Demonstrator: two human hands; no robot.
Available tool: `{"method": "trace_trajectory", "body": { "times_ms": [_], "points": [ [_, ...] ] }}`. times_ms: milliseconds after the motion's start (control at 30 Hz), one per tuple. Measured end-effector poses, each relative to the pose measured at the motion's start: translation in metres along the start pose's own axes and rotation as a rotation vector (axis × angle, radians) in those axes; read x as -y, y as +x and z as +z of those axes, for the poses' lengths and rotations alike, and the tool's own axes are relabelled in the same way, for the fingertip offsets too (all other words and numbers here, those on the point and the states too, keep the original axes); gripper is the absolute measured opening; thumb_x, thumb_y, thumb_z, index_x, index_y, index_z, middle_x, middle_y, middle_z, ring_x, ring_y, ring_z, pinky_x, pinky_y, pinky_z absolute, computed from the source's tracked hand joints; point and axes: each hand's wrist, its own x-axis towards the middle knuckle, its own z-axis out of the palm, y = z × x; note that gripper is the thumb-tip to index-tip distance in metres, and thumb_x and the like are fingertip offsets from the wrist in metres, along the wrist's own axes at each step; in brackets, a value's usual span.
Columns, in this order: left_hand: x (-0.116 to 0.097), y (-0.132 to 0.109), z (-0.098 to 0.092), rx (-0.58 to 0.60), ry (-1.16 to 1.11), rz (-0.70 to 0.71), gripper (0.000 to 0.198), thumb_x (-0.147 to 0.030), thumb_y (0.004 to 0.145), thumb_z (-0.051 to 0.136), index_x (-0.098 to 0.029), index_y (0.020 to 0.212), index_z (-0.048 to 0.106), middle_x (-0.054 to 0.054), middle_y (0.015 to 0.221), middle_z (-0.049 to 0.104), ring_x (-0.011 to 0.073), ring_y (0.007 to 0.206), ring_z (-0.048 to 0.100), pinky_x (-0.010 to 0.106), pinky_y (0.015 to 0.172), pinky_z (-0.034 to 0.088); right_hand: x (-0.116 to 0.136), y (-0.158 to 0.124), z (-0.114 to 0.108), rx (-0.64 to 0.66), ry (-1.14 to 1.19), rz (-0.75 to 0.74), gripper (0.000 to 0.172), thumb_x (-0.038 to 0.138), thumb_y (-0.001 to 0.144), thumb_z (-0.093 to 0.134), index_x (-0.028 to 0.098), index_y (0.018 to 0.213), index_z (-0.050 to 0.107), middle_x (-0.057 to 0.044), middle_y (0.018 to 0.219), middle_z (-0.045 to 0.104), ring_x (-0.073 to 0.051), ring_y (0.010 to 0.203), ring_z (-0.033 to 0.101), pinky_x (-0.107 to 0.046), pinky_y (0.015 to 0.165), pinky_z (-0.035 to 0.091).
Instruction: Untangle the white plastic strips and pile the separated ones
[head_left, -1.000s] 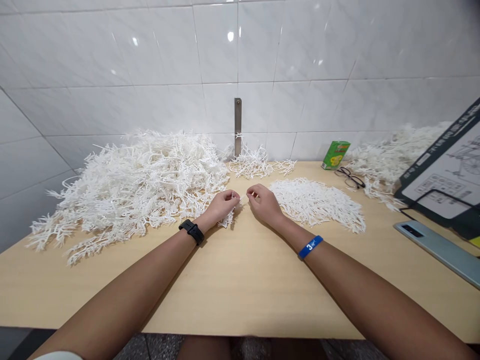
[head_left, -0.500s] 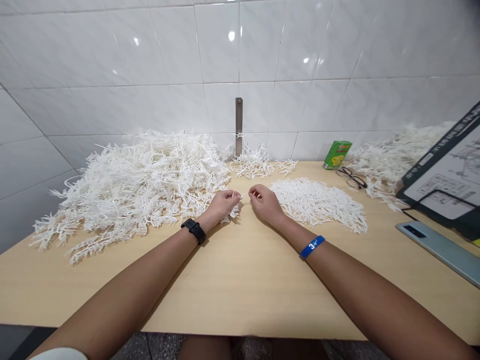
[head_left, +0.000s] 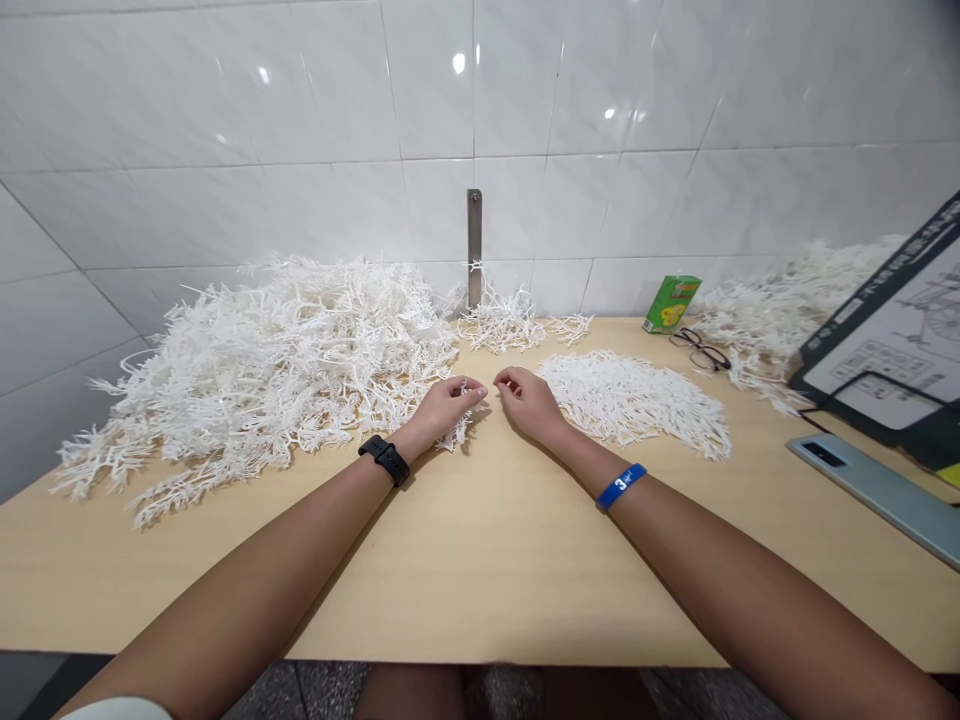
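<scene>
My left hand (head_left: 444, 407) rests at the middle of the wooden table (head_left: 480, 560), fingers curled round a white branched plastic sprue (head_left: 454, 434) that sticks out under the palm. A black watch is on that wrist. My right hand (head_left: 527, 399) sits just to the right, fingertips pinched together facing the left hand, a small white piece seemingly between them. A blue wristband is on that arm. A big heap of white sprues (head_left: 262, 360) lies left of my hands. A flatter pile of small white pieces (head_left: 630, 400) lies right of them.
A small clump of sprues (head_left: 502, 325) lies by a metal bracket (head_left: 474, 245) on the tiled wall. At the back right are a green carton (head_left: 671, 303), glasses (head_left: 701, 350) and another white heap (head_left: 780, 320). A printed board (head_left: 892, 340) and a phone (head_left: 877, 490) lie at the right edge.
Both hands stay nearly in place, fingertips working close together. The view has tilted slightly.
</scene>
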Motion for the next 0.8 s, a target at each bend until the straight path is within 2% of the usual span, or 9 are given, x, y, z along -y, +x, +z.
{"method": "trace_trajectory", "body": {
  "times_ms": [167, 367, 467, 600, 800],
  "points": [
    [-0.002, -0.001, 0.000, -0.002, 0.020, -0.023, 0.036, -0.048, 0.075, 0.065, -0.015, 0.087, 0.070, 0.001, 0.066, 0.056, 0.0137, 0.062, 0.049, 0.026, 0.057, 0.036, 0.001, 0.000, 0.000, 0.067, -0.011, 0.024, 0.015, 0.017, 0.083, 0.049, 0.019, 0.084, 0.064, -0.003, 0.085, 0.066, -0.016, 0.073, 0.057, -0.029, 0.070, 0.043],
    [-0.005, -0.002, 0.000, -0.018, -0.057, -0.045, 0.041, -0.048, 0.076, 0.063, -0.014, 0.100, 0.070, 0.004, 0.076, 0.063, 0.0150, 0.069, 0.053, 0.027, 0.064, 0.040, 0.003, 0.000, -0.001, 0.040, 0.030, 0.014, 0.018, 0.019, 0.085, 0.047, 0.020, 0.082, 0.065, -0.003, 0.083, 0.067, -0.016, 0.076, 0.058, -0.029, 0.071, 0.043],
    [-0.004, -0.001, 0.000, -0.028, -0.176, -0.093, 0.038, -0.039, 0.077, 0.060, -0.014, 0.104, 0.066, 0.005, 0.082, 0.065, 0.0132, 0.068, 0.054, 0.026, 0.064, 0.040, 0.005, 0.000, -0.002, 0.014, 0.058, -0.002, 0.018, 0.021, 0.086, 0.047, 0.020, 0.083, 0.065, -0.003, 0.082, 0.067, -0.016, 0.076, 0.059, -0.028, 0.071, 0.044],
    [0.001, 0.001, 0.002, -0.003, -0.355, -0.130, 0.031, -0.024, 0.071, 0.057, -0.013, 0.100, 0.063, 0.007, 0.089, 0.068, 0.0132, 0.072, 0.059, 0.025, 0.064, 0.041, 0.008, -0.001, -0.001, -0.001, 0.092, -0.050, 0.017, 0.024, 0.087, 0.048, 0.020, 0.085, 0.065, -0.003, 0.085, 0.068, -0.016, 0.077, 0.059, -0.028, 0.070, 0.045],
    [0.006, 0.004, 0.003, 0.014, -0.327, -0.077, 0.037, -0.014, 0.064, 0.059, -0.014, 0.101, 0.062, 0.006, 0.092, 0.069, 0.0148, 0.079, 0.063, 0.026, 0.070, 0.044, 0.007, -0.002, 0.002, 0.064, 0.086, -0.062, 0.019, 0.021, 0.084, 0.054, 0.019, 0.099, 0.066, -0.005, 0.092, 0.067, -0.015, 0.075, 0.059, -0.027, 0.067, 0.046]
  ]
}}
